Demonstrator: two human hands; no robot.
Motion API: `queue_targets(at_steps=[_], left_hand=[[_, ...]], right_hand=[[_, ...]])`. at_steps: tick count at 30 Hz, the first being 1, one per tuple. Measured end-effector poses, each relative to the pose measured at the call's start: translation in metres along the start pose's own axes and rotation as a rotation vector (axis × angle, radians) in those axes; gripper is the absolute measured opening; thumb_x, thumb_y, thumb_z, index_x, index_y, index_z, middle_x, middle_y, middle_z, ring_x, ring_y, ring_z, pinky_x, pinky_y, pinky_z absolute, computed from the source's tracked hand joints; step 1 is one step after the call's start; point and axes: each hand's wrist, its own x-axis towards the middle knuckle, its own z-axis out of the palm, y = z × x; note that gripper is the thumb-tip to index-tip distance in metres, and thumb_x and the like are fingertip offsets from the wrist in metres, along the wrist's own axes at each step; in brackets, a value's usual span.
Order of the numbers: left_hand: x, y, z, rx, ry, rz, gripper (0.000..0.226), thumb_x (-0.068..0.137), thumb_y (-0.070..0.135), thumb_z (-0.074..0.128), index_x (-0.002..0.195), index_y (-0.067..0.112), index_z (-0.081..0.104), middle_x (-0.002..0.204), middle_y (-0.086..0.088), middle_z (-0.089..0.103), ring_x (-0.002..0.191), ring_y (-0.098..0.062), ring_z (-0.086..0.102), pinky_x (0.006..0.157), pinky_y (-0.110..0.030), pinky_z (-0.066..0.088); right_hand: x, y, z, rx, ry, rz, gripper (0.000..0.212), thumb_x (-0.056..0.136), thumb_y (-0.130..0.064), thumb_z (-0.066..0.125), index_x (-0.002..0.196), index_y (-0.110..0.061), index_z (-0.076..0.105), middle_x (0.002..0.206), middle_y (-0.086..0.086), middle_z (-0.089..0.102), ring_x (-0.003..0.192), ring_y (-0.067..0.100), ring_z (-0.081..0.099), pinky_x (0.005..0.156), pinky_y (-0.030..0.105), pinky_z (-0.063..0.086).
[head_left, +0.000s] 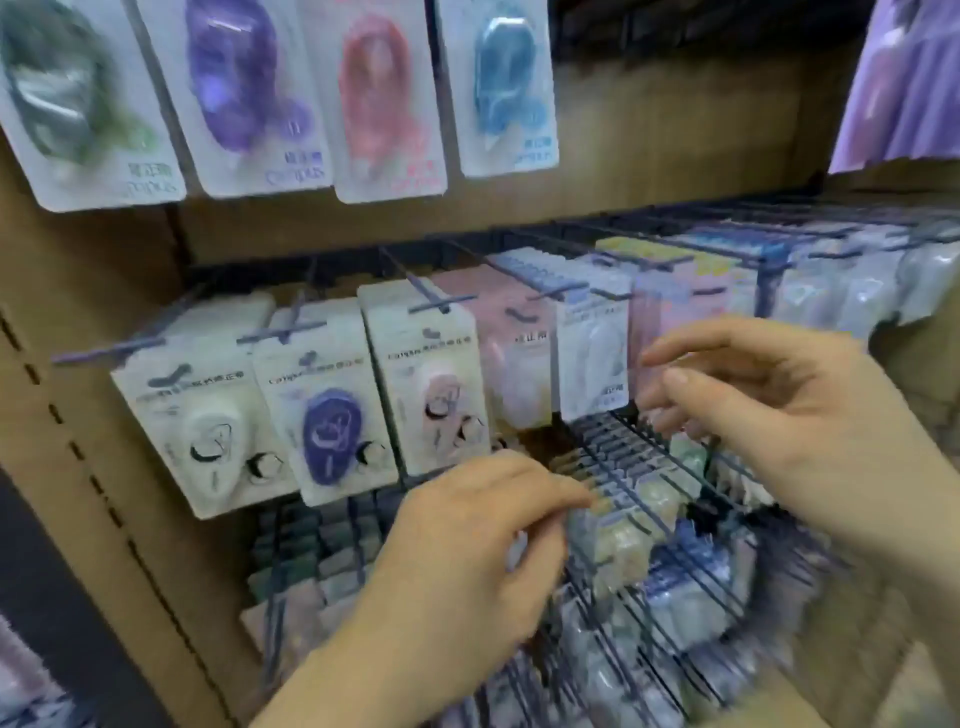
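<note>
The right hand (779, 415) is hovering at the right centre of the frame, its index finger and thumb slightly apart, their tips lying at the left edge of a see-through pink pack (675, 317) hanging on the middle row of hooks (441, 306). Blur is hiding whether they are pinching that pack or only lying in front of it, so I cannot tell. Just left of those fingertips a white pack (592, 364) is hanging, turned at an angle. The left hand (467, 545) is reaching in at the lower centre with its fingers bent and close together, their tips resting against the lower packs (628, 525), which are crowding the wire hooks below the middle row. The back of the hand is covering its palm, and I cannot tell whether it is gripping anything. Left of the hands, three boxed packs are hanging side by side in the middle row: a cream one (208, 431), a purple one (332, 431) and a rose one (431, 400). Across the top of the frame four cards are hanging in a row: green (67, 104), violet (244, 88), red (379, 98) and blue (504, 88). A brown panel (104, 519) is running down the left side, and more packs (857, 280) are filling the upper right, blurred.
</note>
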Motion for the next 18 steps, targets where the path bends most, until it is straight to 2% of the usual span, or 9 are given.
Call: queue_targets(at_steps=[1,3,5,7,8,12,15,17,18], left_hand=[[-0.009,-0.001,0.014,-0.036,-0.049,-0.038,0.019,0.089,0.020,0.057,0.100,0.023,0.073,0.090,0.014,0.066,0.082,0.001,0.059,0.077,-0.007,0.041],[-0.032,-0.005,0.045,-0.087,-0.142,-0.105,0.019,0.088,0.015,0.060,0.099,0.022,0.074,0.091,0.013,0.066,0.081,0.001,0.059,0.076,-0.007,0.041],[-0.056,-0.006,0.078,-0.127,-0.233,-0.163,0.021,0.085,0.012,0.059,0.096,0.020,0.075,0.090,0.011,0.067,0.080,0.000,0.060,0.074,-0.007,0.042],[-0.080,-0.007,0.112,-0.164,-0.323,-0.231,0.025,0.084,0.016,0.053,0.093,0.021,0.075,0.088,0.011,0.069,0.078,-0.001,0.060,0.073,-0.005,0.041],[-0.092,-0.008,0.130,-0.180,-0.366,-0.261,0.029,0.083,0.019,0.048,0.092,0.021,0.076,0.087,0.010,0.071,0.078,-0.002,0.060,0.073,-0.007,0.041],[-0.153,-0.011,0.208,-0.249,-0.543,-0.463,0.031,0.082,0.024,0.047,0.091,0.023,0.077,0.086,0.012,0.073,0.076,0.001,0.060,0.071,-0.007,0.042],[-0.210,-0.009,0.273,-0.272,-0.604,-0.629,0.027,0.083,0.029,0.051,0.094,0.026,0.075,0.089,0.013,0.074,0.073,-0.002,0.062,0.065,-0.009,0.043],[-0.253,-0.004,0.319,-0.285,-0.662,-0.775,0.027,0.083,0.030,0.052,0.096,0.028,0.075,0.091,0.013,0.074,0.074,-0.004,0.064,0.067,-0.015,0.045],[-0.278,-0.003,0.343,-0.292,-0.702,-0.860,0.027,0.083,0.027,0.053,0.096,0.028,0.076,0.089,0.013,0.074,0.075,-0.003,0.064,0.069,-0.015,0.047]], right_hand=[[-0.013,0.010,-0.003,-0.021,-0.062,0.049,0.005,0.088,-0.025,0.068,0.090,-0.028,0.071,0.080,-0.001,0.075,0.071,0.016,0.071,0.067,0.025,0.056],[-0.042,0.037,-0.009,-0.072,-0.175,0.161,0.009,0.086,-0.031,0.065,0.093,-0.031,0.070,0.081,0.003,0.074,0.073,0.022,0.070,0.071,0.038,0.058],[-0.076,0.070,-0.014,-0.083,-0.248,0.301,0.007,0.089,-0.021,0.070,0.090,-0.028,0.072,0.079,0.006,0.073,0.073,0.029,0.068,0.072,0.047,0.055],[-0.113,0.106,-0.018,-0.110,-0.309,0.424,0.014,0.089,-0.012,0.068,0.091,-0.025,0.071,0.074,0.004,0.072,0.063,0.027,0.062,0.064,0.042,0.052],[-0.132,0.124,-0.020,-0.119,-0.330,0.496,0.015,0.089,-0.009,0.067,0.090,-0.023,0.070,0.071,0.004,0.070,0.059,0.019,0.058,0.062,0.036,0.049],[-0.216,0.197,-0.024,-0.097,-0.402,0.739,0.022,0.090,-0.003,0.065,0.088,-0.024,0.067,0.067,-0.001,0.065,0.062,0.001,0.052,0.063,0.021,0.042],[-0.287,0.256,-0.021,-0.062,-0.432,0.884,0.024,0.091,-0.003,0.063,0.083,-0.025,0.066,0.075,0.006,0.069,0.069,0.005,0.056,0.070,0.025,0.048],[-0.335,0.295,-0.012,-0.059,-0.460,0.998,0.010,0.087,-0.012,0.059,0.088,-0.013,0.069,0.078,0.019,0.067,0.070,0.009,0.052,0.070,0.031,0.049],[-0.363,0.317,-0.006,-0.072,-0.447,1.057,0.019,0.083,-0.015,0.056,0.090,-0.001,0.069,0.080,0.026,0.065,0.068,0.009,0.050,0.068,0.030,0.047]])
